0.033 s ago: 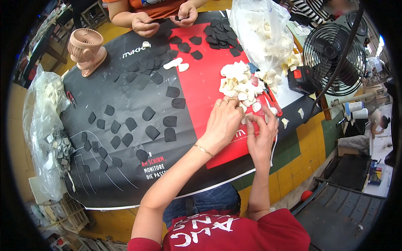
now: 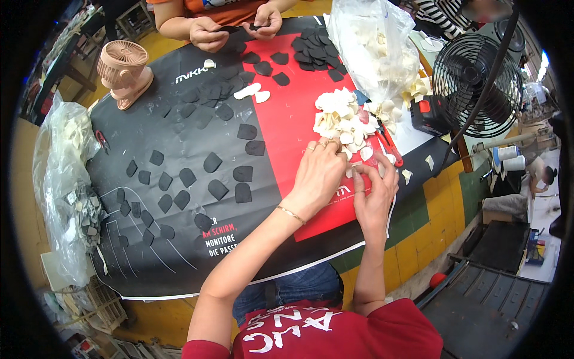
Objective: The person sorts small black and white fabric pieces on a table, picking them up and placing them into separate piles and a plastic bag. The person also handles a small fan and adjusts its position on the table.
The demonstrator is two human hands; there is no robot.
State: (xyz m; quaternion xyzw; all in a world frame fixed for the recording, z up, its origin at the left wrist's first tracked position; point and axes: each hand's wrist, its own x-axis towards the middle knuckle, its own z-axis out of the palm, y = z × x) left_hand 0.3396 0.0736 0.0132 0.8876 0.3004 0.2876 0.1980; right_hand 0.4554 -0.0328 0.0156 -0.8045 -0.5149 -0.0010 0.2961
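Observation:
Beside a heap of cream-coloured, curved flat pieces [image 2: 338, 116], my left hand [image 2: 320, 173] has its fingers bent and closed at the heap's near edge. Close to its fingertips, my right hand [image 2: 375, 191] curls in with thumb and index finger drawn together. A small cream piece [image 2: 349, 172] shows between the two hands, pinched at the fingertips; its outline is partly covered. Red-handled scissors or snips [image 2: 390, 146] lie just right of the heap. Many black pieces with one rounded end [image 2: 218, 189] are spread out to the left.
Across the table, a co-worker's hands [image 2: 209, 35] hold black pieces near a dark pile [image 2: 315, 49]. A clear bag of cream pieces [image 2: 376, 48] stands at the back, beside a black fan [image 2: 475, 84]. A pink fan [image 2: 122, 72] and another plastic bag [image 2: 63, 179] occupy the left side.

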